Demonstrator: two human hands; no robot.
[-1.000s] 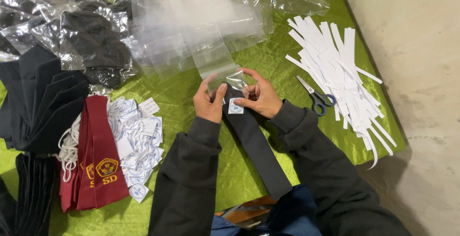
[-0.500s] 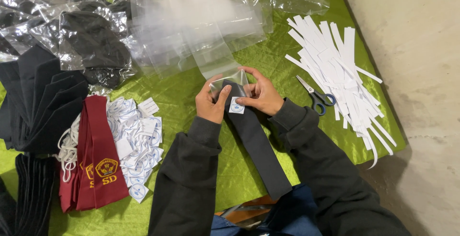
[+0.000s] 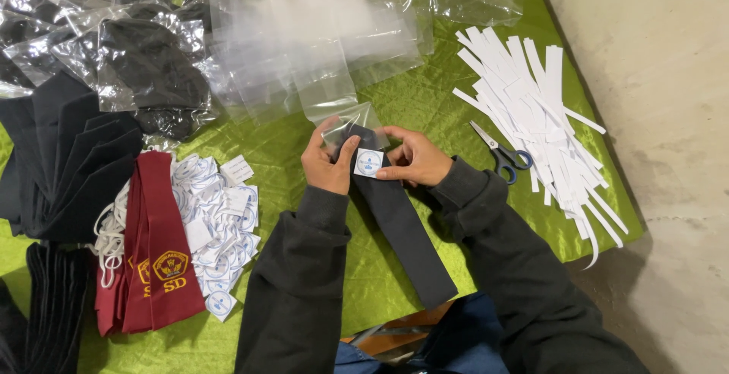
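The left hand [image 3: 328, 163] is gripping the top end of a long black tie [image 3: 401, 222], thumb pressing on its front beside a small white square label [image 3: 368, 163], while its fingers are also pinching the mouth of a clear plastic sleeve [image 3: 351, 125] that is covering the tie's tip just above the knuckles. The right hand [image 3: 416, 158] is closing on the tie's other edge, fingertips touching the label from the right, so the label is sitting between the two hands. The tie is running down and away from the hands toward the person's lap, lying over the green cloth [image 3: 425, 100]. Just right of the right hand, blue-handled scissors [image 3: 503, 155] are lying beside a heap of white paper strips [image 3: 531, 100]. Left of the left hand, a pile of white labels [image 3: 220, 214] is resting against folded maroon ties [image 3: 156, 252]. Beyond both hands, a stack of empty clear sleeves [image 3: 319, 40] is spreading out.
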